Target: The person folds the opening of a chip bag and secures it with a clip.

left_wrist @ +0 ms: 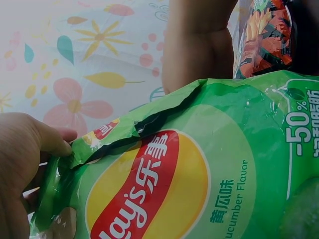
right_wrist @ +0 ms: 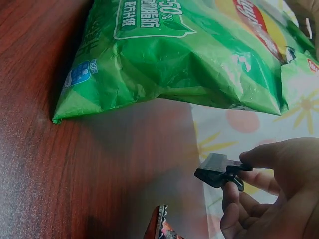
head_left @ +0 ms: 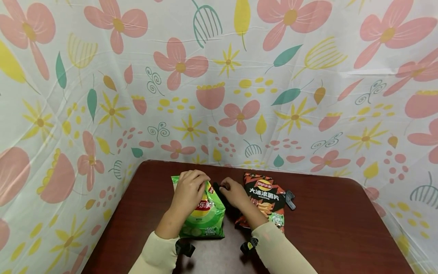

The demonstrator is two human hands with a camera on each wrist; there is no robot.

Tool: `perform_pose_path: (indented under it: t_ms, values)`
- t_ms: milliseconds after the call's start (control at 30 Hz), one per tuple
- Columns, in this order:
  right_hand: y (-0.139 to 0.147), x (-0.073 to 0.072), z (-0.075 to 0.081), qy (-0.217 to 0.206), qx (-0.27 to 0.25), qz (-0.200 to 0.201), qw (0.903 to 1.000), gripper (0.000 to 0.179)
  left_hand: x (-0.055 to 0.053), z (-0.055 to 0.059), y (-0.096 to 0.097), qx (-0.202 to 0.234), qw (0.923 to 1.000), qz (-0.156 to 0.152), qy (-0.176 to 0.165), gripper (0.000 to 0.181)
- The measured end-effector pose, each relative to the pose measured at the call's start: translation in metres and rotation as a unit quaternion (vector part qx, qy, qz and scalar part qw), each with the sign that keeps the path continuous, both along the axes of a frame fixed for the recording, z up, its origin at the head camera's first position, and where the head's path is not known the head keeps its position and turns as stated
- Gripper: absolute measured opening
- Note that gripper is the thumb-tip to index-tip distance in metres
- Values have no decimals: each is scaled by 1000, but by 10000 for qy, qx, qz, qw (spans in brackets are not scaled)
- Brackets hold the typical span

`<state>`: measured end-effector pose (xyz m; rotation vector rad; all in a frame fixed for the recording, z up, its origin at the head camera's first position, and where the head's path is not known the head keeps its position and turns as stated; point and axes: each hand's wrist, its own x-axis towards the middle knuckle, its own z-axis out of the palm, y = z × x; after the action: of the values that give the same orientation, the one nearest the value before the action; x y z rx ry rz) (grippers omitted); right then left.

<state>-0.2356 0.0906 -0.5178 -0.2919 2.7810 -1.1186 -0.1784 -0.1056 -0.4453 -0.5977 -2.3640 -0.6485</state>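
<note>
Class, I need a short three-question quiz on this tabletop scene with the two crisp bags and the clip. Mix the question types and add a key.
1. True or false: the left hand pinches the folded top of the green plastic crisp bag.
2. Multiple choice: what does the right hand hold? A. a small black plastic clip B. a pair of scissors C. a pencil
3. Fill the gap: the red and black plastic crisp bag lies on the dark brown wooden table, to the ____ of the green bag in the head view.

Key
1. True; the left wrist view shows thumb and fingers on the fold.
2. A
3. Right
</note>
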Motion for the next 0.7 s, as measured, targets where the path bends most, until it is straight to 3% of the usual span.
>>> perform_pose_path:
  t_ms: [233, 467, 700]
  values:
    - [3, 2, 5, -235, -313, -249, 9989, 39, 0, 1, 0, 32, 10000, -3, 20, 11]
    - [8, 4, 10, -266, -578, -406, 9971, 35, -1, 0, 0, 44, 10000, -9, 49, 12]
    - [10, 9, 14, -222, -735, -316, 9966, 36, 0, 0, 0, 44, 10000, -14, 21, 12]
